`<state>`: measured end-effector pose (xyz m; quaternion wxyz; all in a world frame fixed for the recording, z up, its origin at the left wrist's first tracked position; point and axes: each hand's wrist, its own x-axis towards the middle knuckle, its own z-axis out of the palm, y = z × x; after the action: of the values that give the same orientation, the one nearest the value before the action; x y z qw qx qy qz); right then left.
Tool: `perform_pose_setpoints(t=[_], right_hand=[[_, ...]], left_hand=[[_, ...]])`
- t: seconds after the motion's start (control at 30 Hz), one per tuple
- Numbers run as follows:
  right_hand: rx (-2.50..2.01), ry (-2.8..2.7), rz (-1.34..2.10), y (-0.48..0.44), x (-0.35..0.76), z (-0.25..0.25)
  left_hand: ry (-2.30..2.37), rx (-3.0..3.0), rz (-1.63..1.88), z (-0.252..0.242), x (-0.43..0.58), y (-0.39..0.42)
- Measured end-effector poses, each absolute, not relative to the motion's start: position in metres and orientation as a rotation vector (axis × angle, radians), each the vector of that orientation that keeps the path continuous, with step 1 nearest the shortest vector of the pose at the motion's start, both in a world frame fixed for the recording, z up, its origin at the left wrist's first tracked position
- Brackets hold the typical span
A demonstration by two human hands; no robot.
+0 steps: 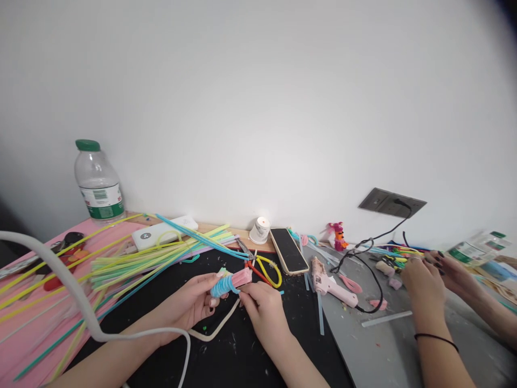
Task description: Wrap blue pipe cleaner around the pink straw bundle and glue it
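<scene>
My left hand (191,302) is closed around a short bundle of pink pipe cleaners (242,277), held tilted above the black mat (226,355). A blue pipe cleaner (222,287) is coiled around the bundle, and a bit of pale green shows at its upper left end. Beside the bundle's lower right side, my right hand (266,307) pinches at the blue coil's loose end; the fingertips partly hide it. Just behind my hands lie pliers or scissors with red and yellow handles (270,269). A cream strip (218,328) lies bent on the mat below.
Loose pipe cleaners (133,272) spread at left near a white power bank (165,233) and a bottle (99,188). A white cable (89,312) crosses the left foreground. Behind are a small cup (259,230) and phone (289,251). Right: corded glue gun (333,288), another person's hands (424,277).
</scene>
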<state>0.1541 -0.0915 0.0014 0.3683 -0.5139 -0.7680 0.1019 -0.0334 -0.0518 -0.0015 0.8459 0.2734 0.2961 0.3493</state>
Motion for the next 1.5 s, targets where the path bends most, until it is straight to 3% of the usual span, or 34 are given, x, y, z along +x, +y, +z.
perform_pose_setpoints(t=[0.47,1.27,1.5], right_hand=[[-1.297,-1.767,0.694,-0.093,0.155,0.004],[-1.263,-1.899,0.693,-0.094,0.157,0.003],[-1.326,-1.928,0.662,-0.094,0.158,0.007]], left_hand=[[0.682,0.659,0.714,0.007,-0.031,-0.056],[0.755,0.71,0.607,0.033,-0.03,-0.065],[0.856,0.913,0.627,0.017,-0.029,-0.063]])
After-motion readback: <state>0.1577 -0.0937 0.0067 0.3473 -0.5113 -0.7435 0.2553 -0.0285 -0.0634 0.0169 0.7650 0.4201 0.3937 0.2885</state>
